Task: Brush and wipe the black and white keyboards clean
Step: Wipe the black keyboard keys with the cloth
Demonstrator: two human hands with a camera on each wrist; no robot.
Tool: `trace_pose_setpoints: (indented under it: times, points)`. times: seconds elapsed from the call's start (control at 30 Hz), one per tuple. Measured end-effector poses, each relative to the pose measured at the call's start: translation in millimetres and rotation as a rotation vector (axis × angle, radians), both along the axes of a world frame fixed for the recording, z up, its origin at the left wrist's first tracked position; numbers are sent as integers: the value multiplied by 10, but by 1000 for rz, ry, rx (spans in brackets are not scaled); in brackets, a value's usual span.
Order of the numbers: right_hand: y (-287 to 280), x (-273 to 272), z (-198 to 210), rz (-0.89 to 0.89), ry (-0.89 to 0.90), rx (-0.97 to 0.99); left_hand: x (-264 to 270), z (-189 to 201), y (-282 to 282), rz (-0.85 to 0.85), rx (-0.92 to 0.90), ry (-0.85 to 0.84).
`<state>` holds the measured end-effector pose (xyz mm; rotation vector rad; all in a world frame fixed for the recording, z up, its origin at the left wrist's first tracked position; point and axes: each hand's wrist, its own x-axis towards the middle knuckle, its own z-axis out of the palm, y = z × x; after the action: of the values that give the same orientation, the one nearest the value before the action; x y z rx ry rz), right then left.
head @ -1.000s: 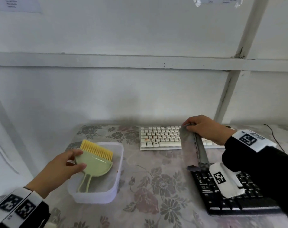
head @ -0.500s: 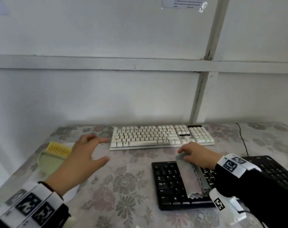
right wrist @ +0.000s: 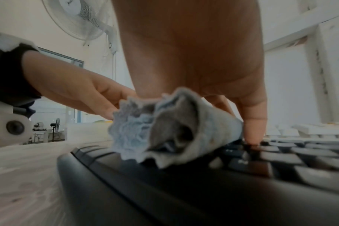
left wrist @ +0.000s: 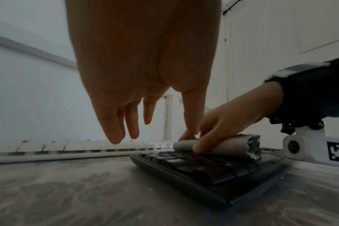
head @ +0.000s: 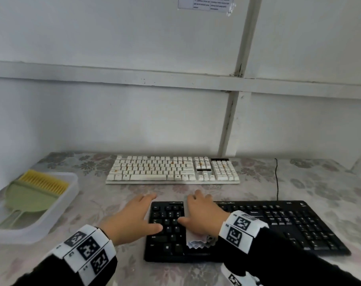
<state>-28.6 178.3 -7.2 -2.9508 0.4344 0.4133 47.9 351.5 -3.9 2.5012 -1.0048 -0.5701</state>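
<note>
Black keyboard [head: 258, 223] under rolled grey cloth [head: 196, 241]; stained white keyboard [head: 171, 170] behind.

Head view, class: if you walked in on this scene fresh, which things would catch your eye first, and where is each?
First, the right hand pressing a folded grey cloth onto the left end of the black keyboard, with the left hand spread at that keyboard's left edge. Behind it, near the wall, lies the stained white keyboard. At far left, a green brush with yellow bristles lies in a translucent plastic tub.
</note>
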Motion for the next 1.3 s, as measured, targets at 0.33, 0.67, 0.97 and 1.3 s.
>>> trace_pose_setpoints:
  times: [0.33, 0.67, 0.97, 1.3]
  points:
    - [-414, 118, 170, 60, -47, 267, -117, -120, -102, 37, 28, 241]
    - [-87, 532, 143, 251, 16, 289, -153, -90, -91, -54, 117, 254]
    - [-19, 716, 4, 356, 32, 165, -150, -99, -66, -64, -1, 175]
    - [-289, 560, 37, 343, 55, 95, -154, -158, -80, -38, -13, 133]
